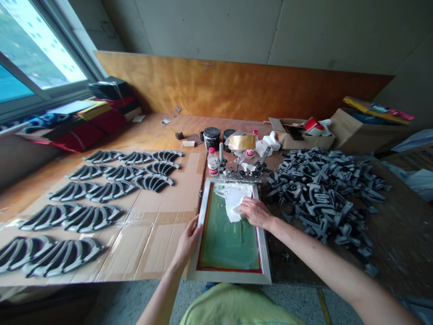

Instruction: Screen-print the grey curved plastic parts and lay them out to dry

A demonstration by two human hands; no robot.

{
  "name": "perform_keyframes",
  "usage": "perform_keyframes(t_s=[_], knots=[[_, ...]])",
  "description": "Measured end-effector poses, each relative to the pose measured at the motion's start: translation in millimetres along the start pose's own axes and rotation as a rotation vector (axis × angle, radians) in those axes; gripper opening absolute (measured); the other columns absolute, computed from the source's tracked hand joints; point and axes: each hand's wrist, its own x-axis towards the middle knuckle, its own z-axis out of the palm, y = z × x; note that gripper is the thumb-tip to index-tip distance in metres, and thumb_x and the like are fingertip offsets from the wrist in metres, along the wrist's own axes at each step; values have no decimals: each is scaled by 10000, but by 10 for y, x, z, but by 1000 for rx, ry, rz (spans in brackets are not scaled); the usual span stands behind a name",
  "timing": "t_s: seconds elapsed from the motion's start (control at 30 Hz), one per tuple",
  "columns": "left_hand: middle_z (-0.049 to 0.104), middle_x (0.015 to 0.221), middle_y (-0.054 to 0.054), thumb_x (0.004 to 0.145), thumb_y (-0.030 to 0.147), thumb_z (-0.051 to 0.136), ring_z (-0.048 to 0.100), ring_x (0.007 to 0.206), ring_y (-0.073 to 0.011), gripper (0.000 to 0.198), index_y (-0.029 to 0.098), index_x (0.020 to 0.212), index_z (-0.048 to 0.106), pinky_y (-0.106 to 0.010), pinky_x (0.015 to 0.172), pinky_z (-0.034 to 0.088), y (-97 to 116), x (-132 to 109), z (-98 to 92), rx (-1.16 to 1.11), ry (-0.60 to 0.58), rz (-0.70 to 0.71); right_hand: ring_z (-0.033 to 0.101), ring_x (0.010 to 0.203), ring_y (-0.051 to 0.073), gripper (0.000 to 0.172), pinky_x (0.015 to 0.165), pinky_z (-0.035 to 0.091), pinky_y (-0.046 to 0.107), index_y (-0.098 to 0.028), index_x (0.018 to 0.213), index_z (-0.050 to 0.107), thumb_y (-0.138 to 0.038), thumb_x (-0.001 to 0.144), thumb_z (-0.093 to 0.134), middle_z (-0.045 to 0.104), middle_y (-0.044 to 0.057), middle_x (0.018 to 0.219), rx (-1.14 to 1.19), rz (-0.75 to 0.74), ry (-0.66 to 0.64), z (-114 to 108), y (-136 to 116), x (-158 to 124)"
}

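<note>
A screen-printing frame [206, 266] with a green mesh and red border lies on the bench in front of me. My right hand [254, 212] presses a white cloth [235, 201] onto the upper part of the mesh, fingers curled over it. My left hand [187, 241] grips the frame's left rail, fingers wrapped over the edge. White ink or paste smears the mesh near the clamp hinge [237, 174] at the frame's far end.
Rows of grey curved plastic parts [111, 189] lie on taped cardboard at the left. A heap of similar grey parts [324, 189] is piled at the right. Ink jars [212, 137], a small bottle [213, 161] and cardboard boxes [297, 135] stand behind the frame.
</note>
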Motion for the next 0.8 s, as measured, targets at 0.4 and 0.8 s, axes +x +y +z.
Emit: perform_keyframes(t_s=[0.4,0.8], knots=[[717,789,-25,719,646,652,661,698,-198,771,181,1326,547,-266,585,495,69,-43,40,-19,54,9,558,943,207,256,796,451,295,-177,972,675,-58,881,467,656,76,934,-36,12,120,130,27,1],[732,847,-20,689,604,718,676,732,-204,751,239,1325,558,-276,605,518,667,-260,-78,-87,-9,-7,650,885,217,623,782,486,297,-325,1400,486,-316,820,714,666,53,1083,33,380,120,-458,416,651]])
